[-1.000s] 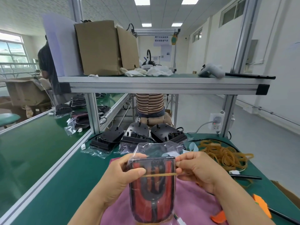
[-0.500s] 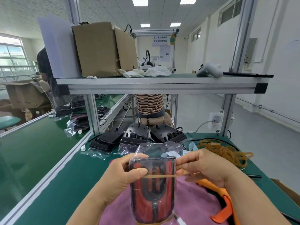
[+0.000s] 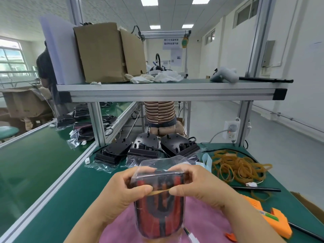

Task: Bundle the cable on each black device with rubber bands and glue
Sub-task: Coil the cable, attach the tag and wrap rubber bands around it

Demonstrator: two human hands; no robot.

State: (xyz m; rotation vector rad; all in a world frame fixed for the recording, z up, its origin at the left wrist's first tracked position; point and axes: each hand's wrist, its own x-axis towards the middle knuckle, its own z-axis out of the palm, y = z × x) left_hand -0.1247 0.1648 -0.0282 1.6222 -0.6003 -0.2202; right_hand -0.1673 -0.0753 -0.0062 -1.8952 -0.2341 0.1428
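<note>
A bagged device (image 3: 159,207), red and black behind its clear plastic wrap, is held upright between both hands, just above a pink cloth (image 3: 203,225) spread on the green table (image 3: 52,190). The left hand (image 3: 121,192) is curled round the device's left side, with its thumb laid across the front, and the right hand (image 3: 199,186) is curled round the right side in the same way. A tan rubber band (image 3: 160,191) is stretched across the front of the device, and each end of it is pinned under a thumb tip. The open top of the bag is gathered under the fingers of both hands. Behind the hands, three black devices (image 3: 143,146) are lined up side by side at the back of the table, each with a loose cable on top. To the right, a loose pile of rubber bands (image 3: 240,167) is spread on the table, and an orange glue gun (image 3: 275,220) is laid near the right forearm. On the upper shelf (image 3: 166,92) a cardboard box (image 3: 103,53) and some white cloths (image 3: 157,78) are kept
</note>
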